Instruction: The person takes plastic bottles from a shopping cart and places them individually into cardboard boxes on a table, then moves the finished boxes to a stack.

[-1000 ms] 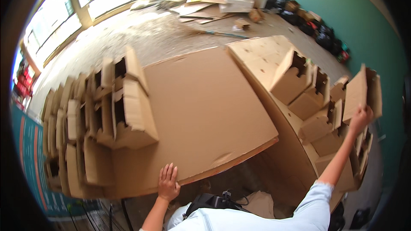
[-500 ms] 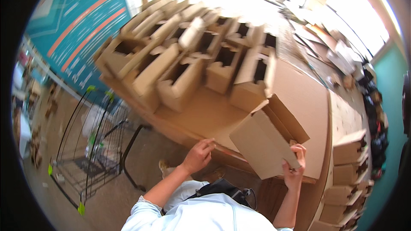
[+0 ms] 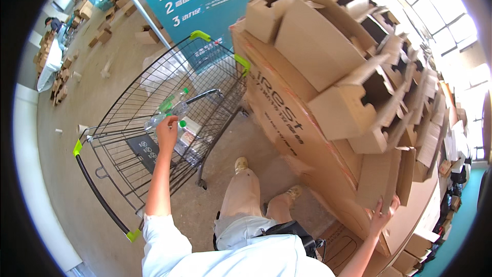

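My left hand [image 3: 166, 132] is stretched out over the wire shopping cart [image 3: 124, 110], above the plastic bottles lying in it. Its fingers are curled together, and whatever they may hold is too small to make out. At the right, my right hand [image 3: 383, 216] grips the lower edge of an open cardboard box [image 3: 378, 178]. The box is tilted at the near end of a large carton [image 3: 328, 149] that serves as a work surface. Several more open cardboard boxes [image 3: 344, 109] stand in rows beyond it, their flaps up.
A green-capped bottle [image 3: 174, 101] and a white pack [image 3: 190, 125] lie in the cart. Behind it stands a teal printed board [image 3: 215, 13] beside a metal pole [image 3: 138, 5]. Scattered boxes [image 3: 102, 36] and a person [image 3: 57, 28] are far left. More boxes [image 3: 417, 243] lie lower right.
My view has swung left toward the cart. My left hand has gone from beside the carton's edge out over the cart. My right hand still holds the box.
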Tool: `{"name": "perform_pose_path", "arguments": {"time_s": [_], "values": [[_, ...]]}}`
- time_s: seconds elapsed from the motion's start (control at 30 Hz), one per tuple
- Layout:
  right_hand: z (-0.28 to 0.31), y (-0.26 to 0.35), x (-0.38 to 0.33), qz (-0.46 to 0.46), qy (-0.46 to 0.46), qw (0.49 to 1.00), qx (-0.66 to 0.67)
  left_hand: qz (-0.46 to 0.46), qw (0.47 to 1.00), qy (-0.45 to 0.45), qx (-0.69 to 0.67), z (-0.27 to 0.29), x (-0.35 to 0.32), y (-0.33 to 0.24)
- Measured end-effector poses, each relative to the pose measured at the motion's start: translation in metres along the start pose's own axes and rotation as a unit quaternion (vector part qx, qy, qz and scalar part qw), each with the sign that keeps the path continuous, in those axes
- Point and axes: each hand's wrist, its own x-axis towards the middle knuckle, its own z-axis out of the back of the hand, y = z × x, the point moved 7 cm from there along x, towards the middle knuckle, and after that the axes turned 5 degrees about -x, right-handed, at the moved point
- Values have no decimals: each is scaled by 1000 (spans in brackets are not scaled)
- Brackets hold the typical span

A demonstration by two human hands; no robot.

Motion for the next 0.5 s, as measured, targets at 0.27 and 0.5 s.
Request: {"name": "perform_pose_path", "arguments": {"time_s": [0.27, 0.5], "values": [[-3, -52, -13, -27, 127, 970, -203, -16, 906, 334, 260, -92, 32, 179], [3, -89, -20, -69, 137, 958, -241, -69, 828, 230, 507, -107, 58, 215]]}}
